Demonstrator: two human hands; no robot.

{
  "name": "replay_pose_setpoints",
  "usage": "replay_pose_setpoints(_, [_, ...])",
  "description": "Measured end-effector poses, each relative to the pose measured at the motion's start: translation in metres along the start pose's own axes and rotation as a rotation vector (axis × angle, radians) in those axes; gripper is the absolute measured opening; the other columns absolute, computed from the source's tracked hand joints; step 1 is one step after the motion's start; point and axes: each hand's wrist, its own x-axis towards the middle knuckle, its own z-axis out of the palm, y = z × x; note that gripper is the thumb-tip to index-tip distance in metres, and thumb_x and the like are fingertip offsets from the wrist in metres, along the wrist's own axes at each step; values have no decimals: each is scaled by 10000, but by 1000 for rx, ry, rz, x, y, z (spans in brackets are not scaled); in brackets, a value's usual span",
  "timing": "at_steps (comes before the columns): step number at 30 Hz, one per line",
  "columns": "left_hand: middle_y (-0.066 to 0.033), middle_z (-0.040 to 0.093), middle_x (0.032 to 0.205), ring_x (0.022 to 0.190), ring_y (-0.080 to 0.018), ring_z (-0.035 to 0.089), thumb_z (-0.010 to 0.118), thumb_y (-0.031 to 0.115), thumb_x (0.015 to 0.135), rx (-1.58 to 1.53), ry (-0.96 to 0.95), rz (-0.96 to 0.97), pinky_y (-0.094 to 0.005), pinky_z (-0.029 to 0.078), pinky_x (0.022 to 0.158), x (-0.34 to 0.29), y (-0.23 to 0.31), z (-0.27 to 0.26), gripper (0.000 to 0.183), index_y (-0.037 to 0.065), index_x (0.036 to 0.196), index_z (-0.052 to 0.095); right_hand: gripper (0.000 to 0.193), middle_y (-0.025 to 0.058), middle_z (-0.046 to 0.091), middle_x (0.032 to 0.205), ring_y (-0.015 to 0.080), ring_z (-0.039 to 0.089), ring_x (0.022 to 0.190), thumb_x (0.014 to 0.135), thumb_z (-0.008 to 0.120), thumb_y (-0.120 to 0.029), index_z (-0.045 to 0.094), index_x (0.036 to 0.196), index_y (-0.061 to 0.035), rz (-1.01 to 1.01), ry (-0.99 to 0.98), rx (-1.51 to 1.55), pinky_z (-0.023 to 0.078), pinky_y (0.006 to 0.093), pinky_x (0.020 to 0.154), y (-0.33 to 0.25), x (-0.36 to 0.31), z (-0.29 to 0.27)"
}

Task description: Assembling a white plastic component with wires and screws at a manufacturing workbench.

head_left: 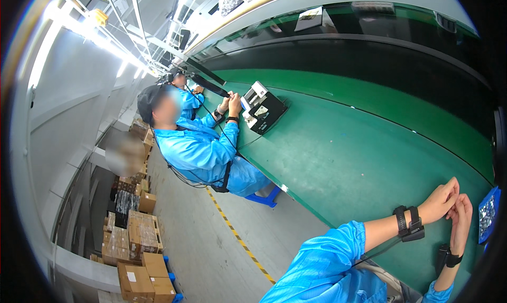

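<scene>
Hidden and cut-off parts at the green table

The blue tray point(489, 214) is cut off by the dark rim at the right, and its small contents cannot be made out. The palm of the right hand point(460, 221) is partly covered by the left hand point(441, 200). The co-worker's device point(262, 111) is too small for detail.

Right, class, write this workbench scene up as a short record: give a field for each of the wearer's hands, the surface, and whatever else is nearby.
left hand: empty, resting on the green bench, wrist strap on
right hand: empty, fingers up, touching the left hand
green bench: long, curving away
blue tray: at the right edge, beside the hands
co-worker: seated further along, blue coat, hands at a black device
cardboard boxes: stacked on the floor, left
</scene>
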Motion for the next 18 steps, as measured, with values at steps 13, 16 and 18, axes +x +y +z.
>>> replay_pose_setpoints(13, [-61, 557, 694, 549, -127, 563, 512, 60, 1090, 11, -4, -40, -299, 435, 472, -2, 5, -1, 94, 31, 1031, 444, 187, -31, 576, 862, 40, 536, 736, 1103, 563, -251, 589, 1008, -91, 8, 27, -7, 438, 218, 629, -2, -1, 5])
replay_pose_setpoints(16, [-61, 558, 696, 551, -127, 566, 515, 63, 1089, 25, -8, -55, -297, 440, 479, -1, 7, -2, 92, 30, 1037, 446, 194, -29, 576, 858, 41, 539, 735, 1100, 568, -256, 589, 1006, -88, 8, 34, -12, 439, 218, 628, -4, -1, 7])
replay_pose_setpoints(18, [-61, 559, 697, 553, -127, 568, 516, 65, 1090, 28, -12, -60, -297, 442, 482, -1, 7, -2, 93, 30, 1040, 446, 198, -29, 577, 856, 42, 541, 736, 1098, 572, -260, 589, 1005, -86, 7, 42, -8, 440, 217, 629, -5, -1, 8])
